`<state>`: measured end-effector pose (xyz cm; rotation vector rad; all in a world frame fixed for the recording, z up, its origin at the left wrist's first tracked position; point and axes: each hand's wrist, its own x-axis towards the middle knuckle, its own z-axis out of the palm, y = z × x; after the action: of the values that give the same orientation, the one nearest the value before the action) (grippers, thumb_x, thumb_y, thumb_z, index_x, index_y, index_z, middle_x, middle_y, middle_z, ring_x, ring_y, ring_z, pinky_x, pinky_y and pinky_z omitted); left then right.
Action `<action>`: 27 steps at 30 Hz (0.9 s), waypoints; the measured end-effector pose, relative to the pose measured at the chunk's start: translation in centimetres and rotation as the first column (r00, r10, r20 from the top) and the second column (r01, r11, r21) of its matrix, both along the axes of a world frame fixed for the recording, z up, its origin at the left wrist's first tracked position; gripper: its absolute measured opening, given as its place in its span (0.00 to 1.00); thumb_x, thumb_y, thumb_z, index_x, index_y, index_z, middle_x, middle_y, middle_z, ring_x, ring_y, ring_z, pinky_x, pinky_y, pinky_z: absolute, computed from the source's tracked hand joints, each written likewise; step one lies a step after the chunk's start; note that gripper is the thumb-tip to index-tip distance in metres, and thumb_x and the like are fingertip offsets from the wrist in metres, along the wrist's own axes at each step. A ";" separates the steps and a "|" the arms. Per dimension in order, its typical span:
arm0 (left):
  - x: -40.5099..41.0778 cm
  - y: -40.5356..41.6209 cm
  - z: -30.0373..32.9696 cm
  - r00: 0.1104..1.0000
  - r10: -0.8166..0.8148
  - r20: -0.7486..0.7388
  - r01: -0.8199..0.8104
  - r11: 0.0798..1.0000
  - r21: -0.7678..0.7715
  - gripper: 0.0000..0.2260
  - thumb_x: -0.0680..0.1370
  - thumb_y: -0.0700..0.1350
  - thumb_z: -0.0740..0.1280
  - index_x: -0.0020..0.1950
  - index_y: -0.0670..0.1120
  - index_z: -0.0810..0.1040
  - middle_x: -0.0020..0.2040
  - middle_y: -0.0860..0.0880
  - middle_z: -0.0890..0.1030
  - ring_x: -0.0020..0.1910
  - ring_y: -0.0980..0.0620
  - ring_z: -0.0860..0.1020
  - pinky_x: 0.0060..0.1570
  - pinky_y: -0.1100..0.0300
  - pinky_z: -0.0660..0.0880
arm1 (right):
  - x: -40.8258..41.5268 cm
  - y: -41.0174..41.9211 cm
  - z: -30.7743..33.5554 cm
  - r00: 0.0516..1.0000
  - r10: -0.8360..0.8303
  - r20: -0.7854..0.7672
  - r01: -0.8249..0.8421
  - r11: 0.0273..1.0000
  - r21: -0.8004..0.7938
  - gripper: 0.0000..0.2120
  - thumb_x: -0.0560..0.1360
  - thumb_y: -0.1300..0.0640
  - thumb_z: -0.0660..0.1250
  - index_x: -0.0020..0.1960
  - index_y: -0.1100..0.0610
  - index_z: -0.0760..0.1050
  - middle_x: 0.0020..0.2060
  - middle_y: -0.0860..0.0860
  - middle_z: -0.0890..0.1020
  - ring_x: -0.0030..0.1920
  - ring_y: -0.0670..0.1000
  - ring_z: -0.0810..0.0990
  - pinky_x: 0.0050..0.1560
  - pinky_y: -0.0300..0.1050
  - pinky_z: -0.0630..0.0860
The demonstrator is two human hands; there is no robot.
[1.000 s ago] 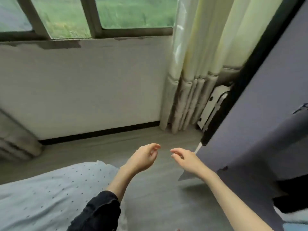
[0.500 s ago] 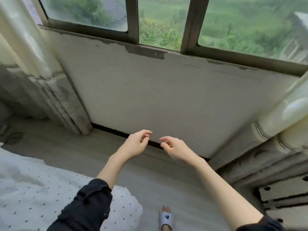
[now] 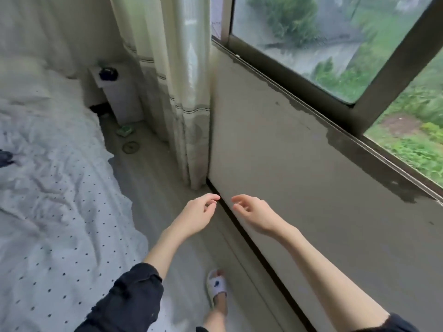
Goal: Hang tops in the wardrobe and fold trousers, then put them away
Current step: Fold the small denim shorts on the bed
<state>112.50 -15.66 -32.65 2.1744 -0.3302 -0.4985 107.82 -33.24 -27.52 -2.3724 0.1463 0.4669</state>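
Observation:
My left hand (image 3: 197, 215) and my right hand (image 3: 254, 214) float side by side in front of me above the floor, fingers loosely curled, and neither holds anything. A dark piece of cloth (image 3: 5, 158) peeks in at the left edge, lying on the bed (image 3: 55, 200), which has a white dotted sheet. No wardrobe, top or trousers can be made out clearly.
A narrow strip of grey floor (image 3: 153, 178) runs between the bed and the wall under the window (image 3: 335, 58). A cream curtain (image 3: 177, 80) hangs ahead. A white bedside cabinet (image 3: 115, 92) stands in the corner, small items on the floor near it. My slippered foot (image 3: 217, 287) is below.
My view has swung left, from the wardrobe side past the window wall to the bed and corner. Both hands stay raised and empty, in the same pose.

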 end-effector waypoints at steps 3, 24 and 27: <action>8.0 2.3 -0.3 0.991 0.131 0.004 -0.131 0.991 -0.009 0.13 0.81 0.44 0.59 0.64 0.51 0.74 0.57 0.52 0.78 0.49 0.57 0.76 0.48 0.68 0.68 | 10.6 2.2 -0.3 0.991 0.135 0.003 -0.135 0.991 -0.014 0.17 0.80 0.53 0.56 0.67 0.52 0.71 0.61 0.50 0.78 0.61 0.50 0.75 0.60 0.40 0.69; 44.2 31.7 0.2 0.554 0.833 -0.019 -0.833 0.554 0.004 0.13 0.82 0.43 0.58 0.64 0.47 0.74 0.57 0.51 0.78 0.55 0.55 0.76 0.50 0.71 0.67 | 61.6 35.4 -1.3 0.571 0.820 0.041 -0.821 0.571 0.027 0.15 0.80 0.56 0.58 0.65 0.55 0.74 0.57 0.54 0.80 0.59 0.55 0.77 0.57 0.41 0.69; 47.5 36.4 1.4 0.461 0.887 -0.018 -0.887 0.461 0.029 0.13 0.82 0.45 0.58 0.65 0.49 0.74 0.56 0.54 0.77 0.53 0.56 0.76 0.43 0.79 0.66 | 67.4 41.8 -0.3 0.488 0.873 0.021 -0.871 0.486 0.070 0.15 0.81 0.56 0.57 0.65 0.55 0.73 0.58 0.54 0.80 0.59 0.53 0.77 0.60 0.42 0.71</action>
<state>160.04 20.74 -31.25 1.9972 0.8523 0.0930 175.21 8.58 -27.85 -2.1978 -1.1430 0.9377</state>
